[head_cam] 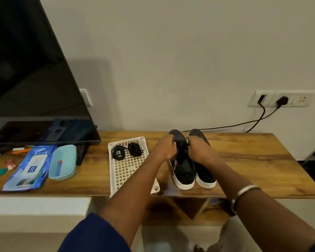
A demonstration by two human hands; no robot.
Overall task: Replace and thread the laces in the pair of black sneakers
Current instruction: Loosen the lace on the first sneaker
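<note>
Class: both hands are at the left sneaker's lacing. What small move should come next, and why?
Probably pull the old lace free of the left sneaker: both the left hand and right hand are curled at its lacing, while two lace bundles wait in the white tray.

**Clutter sitting around the wooden shelf**

A dark television (25, 73) is leaning across the ten o'clock corner. At nine o'clock, a blue wipes packet (28, 168) is lying just beside a pale blue case (63, 162). At two o'clock, a wall socket panel (282, 98) is feeding two black cables (255, 122) that are trailing down onto the wooden shelf (253, 160).
</note>
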